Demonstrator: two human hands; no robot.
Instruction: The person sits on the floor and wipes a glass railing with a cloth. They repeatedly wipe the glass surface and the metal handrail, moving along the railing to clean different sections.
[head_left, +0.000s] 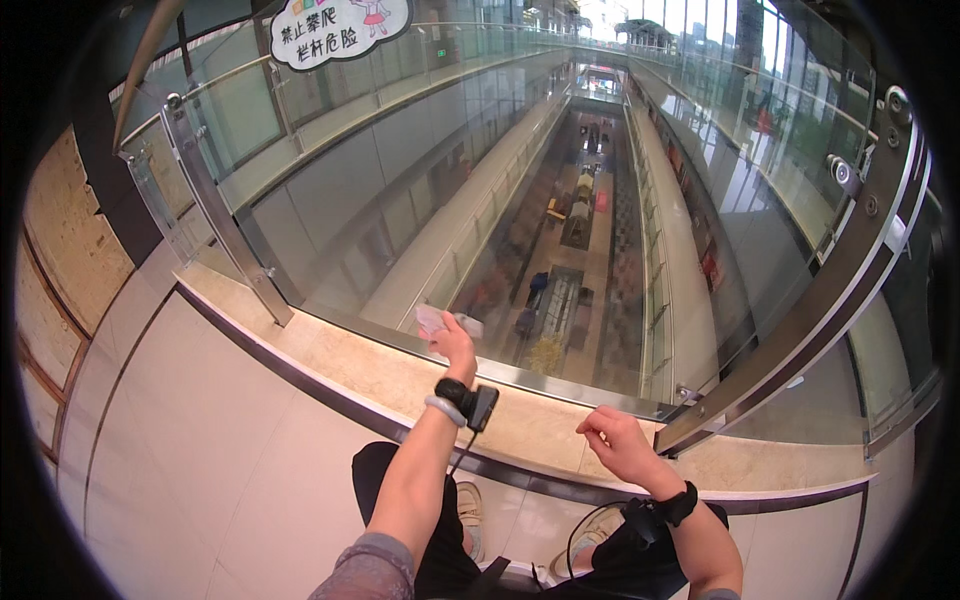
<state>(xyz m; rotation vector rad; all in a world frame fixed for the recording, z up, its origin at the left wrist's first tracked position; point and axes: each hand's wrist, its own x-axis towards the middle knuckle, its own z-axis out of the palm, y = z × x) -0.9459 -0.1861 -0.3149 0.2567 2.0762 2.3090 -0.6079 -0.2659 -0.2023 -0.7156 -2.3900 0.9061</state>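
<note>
My left hand (454, 346) is raised in front of the lower part of a clear glass railing panel (352, 247). A thin, pale pinkish-white tissue or cloth (429, 319) is in its fingers, slightly blurred. Whether the tissue touches the glass I cannot tell. Over the stone ledge (517, 405) my right hand (619, 444) hangs with its fingers curled together, and nothing shows in them. It is close to the foot of the right metal post (795, 322). Each wrist carries a black strapped device with a cable.
Another metal post (225, 217) holds the panel's left side. A cloud-shaped sign (341, 31) with writing is at the upper left. Beyond the glass, an atrium drops to a lower floor (559, 247). Wooden boards (71, 240) stand at far left. Floor tiles (202, 420) border the ledge.
</note>
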